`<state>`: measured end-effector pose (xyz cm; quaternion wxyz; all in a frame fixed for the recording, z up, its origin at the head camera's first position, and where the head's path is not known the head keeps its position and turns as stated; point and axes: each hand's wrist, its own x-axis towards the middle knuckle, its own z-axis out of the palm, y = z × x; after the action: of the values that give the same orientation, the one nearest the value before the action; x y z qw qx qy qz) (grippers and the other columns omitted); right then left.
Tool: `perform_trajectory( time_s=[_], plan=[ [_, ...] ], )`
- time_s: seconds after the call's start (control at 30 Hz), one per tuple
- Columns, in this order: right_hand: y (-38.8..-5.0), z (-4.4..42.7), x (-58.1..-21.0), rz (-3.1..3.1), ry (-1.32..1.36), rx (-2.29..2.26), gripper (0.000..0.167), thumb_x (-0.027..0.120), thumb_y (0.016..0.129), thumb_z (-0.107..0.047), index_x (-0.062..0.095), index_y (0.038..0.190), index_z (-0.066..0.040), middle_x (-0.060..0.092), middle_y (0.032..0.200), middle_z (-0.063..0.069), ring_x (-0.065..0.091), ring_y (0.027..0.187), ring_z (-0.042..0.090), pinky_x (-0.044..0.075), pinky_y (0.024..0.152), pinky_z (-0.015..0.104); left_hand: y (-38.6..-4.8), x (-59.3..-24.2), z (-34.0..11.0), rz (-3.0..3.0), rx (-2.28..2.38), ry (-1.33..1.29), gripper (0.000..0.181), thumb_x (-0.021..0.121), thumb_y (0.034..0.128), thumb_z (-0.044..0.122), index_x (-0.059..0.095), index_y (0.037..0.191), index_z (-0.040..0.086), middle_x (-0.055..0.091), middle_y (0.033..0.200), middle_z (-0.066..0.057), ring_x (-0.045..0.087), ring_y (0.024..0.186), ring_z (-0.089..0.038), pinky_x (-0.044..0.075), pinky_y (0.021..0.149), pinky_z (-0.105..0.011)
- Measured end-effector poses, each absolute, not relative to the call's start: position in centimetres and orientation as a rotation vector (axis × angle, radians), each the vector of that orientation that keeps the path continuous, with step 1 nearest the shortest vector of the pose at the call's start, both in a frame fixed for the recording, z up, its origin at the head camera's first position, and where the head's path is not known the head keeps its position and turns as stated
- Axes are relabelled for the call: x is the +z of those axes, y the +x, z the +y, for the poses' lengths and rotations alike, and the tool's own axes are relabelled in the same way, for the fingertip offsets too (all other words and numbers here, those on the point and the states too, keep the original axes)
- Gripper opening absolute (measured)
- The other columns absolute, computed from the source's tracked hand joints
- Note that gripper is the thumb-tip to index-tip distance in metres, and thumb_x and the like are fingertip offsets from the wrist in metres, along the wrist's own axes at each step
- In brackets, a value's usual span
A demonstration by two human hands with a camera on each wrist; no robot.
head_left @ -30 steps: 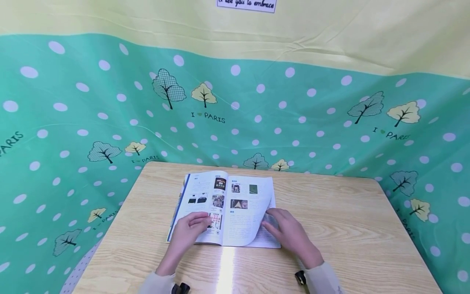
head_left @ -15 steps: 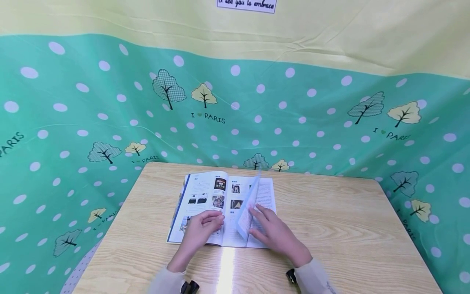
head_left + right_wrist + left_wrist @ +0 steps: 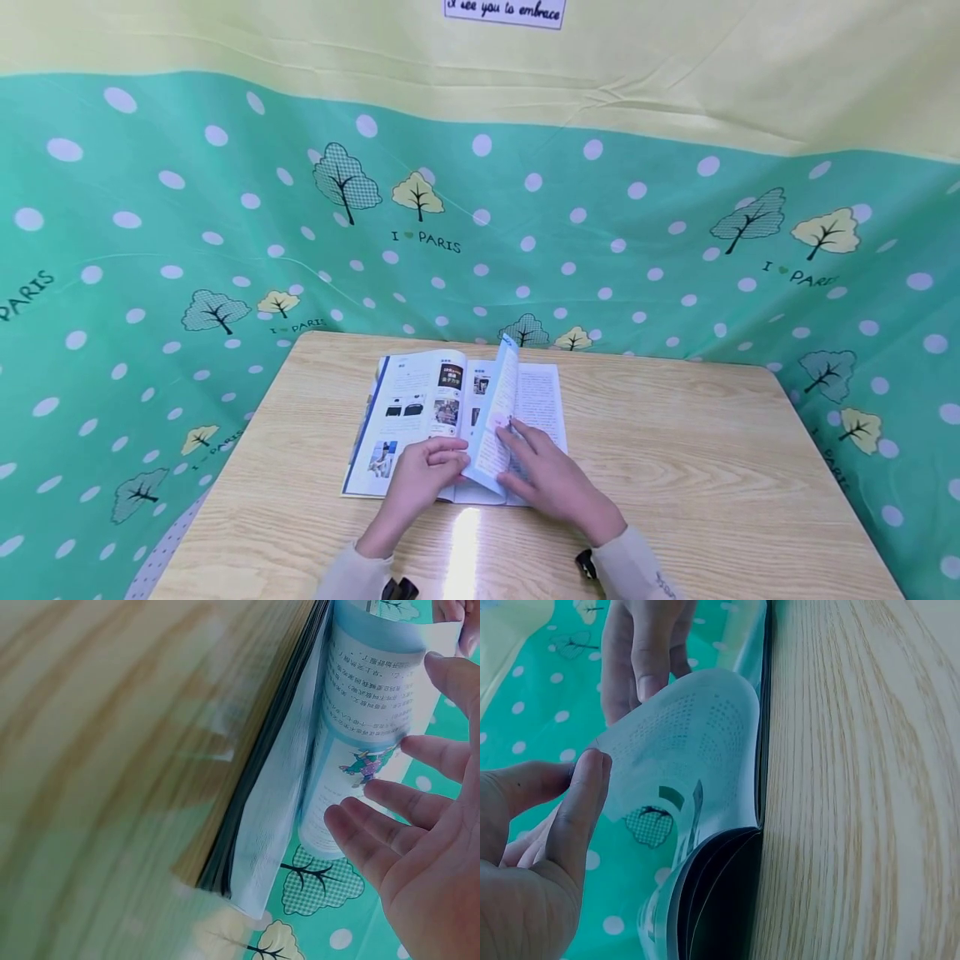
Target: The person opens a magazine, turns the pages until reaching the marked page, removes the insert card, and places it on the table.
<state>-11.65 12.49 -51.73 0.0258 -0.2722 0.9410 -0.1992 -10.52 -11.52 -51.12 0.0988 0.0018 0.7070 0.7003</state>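
An open magazine (image 3: 414, 377) lies on the table, with one page (image 3: 491, 457) lifted and curling leftward above the right half. My left hand (image 3: 422, 477) is over the magazine's lower middle. In the left wrist view, its thumb and fingers (image 3: 587, 769) pinch the edge of that raised page (image 3: 697, 724). Against the other face of the page rests my right hand (image 3: 553, 479). The right wrist view shows this hand (image 3: 431, 832) with its fingers spread and nearly straight, fingertips touching the printed side (image 3: 367, 705). A small coloured drawing (image 3: 367, 763) shows there.
The wooden table (image 3: 675, 450) extends to both sides of the magazine. Behind it hangs a green and yellow curtain (image 3: 570, 283) with dots and trees. A bright light reflection (image 3: 462, 550) falls on the wood in front, between the two forearms.
The page has risen from the right half and swung leftward under my right hand. My left hand has moved right, from the left page to the turning page's edge, and now pinches it.
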Motion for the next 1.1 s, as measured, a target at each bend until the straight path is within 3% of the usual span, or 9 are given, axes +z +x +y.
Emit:
perform_trajectory(
  time_s=[0.37,0.67,1.1],
  plan=[
    [-11.4,13.2,-51.9,2.938,-0.810,-0.613,0.069,0.058,0.098,-0.051,0.038,0.155,-0.018,0.035,0.157,0.013,0.039,0.140,0.033,0.042,0.112,0.050,-9.9,-51.2,-13.1,2.118,2.078,-0.021,0.034,0.075,0.0890,0.007,0.066,0.118,-0.009,0.073,0.102,-0.020,0.073,0.089,-0.028,0.063,0.078,-0.036],
    [-11.1,15.1,-51.8,3.014,-0.843,-0.599,0.068,0.069,0.095,-0.041,0.045,0.150,-0.010,0.044,0.151,0.018,0.045,0.135,0.034,0.044,0.111,0.047,-9.2,-51.4,-17.3,2.214,2.098,-0.274,0.027,0.075,0.0874,0.000,0.069,0.113,-0.007,0.073,0.098,-0.019,0.073,0.085,-0.027,0.064,0.075,-0.032],
    [-10.6,16.5,-52.6,2.970,-0.761,-0.555,0.077,0.077,0.087,-0.043,0.047,0.148,-0.008,0.040,0.152,0.022,0.042,0.136,0.040,0.040,0.112,0.054,-7.9,-51.7,-22.6,2.414,1.906,-0.453,0.033,0.073,0.0920,0.008,0.066,0.120,-0.006,0.074,0.102,-0.017,0.074,0.083,-0.022,0.063,0.075,-0.028]
  ],
)
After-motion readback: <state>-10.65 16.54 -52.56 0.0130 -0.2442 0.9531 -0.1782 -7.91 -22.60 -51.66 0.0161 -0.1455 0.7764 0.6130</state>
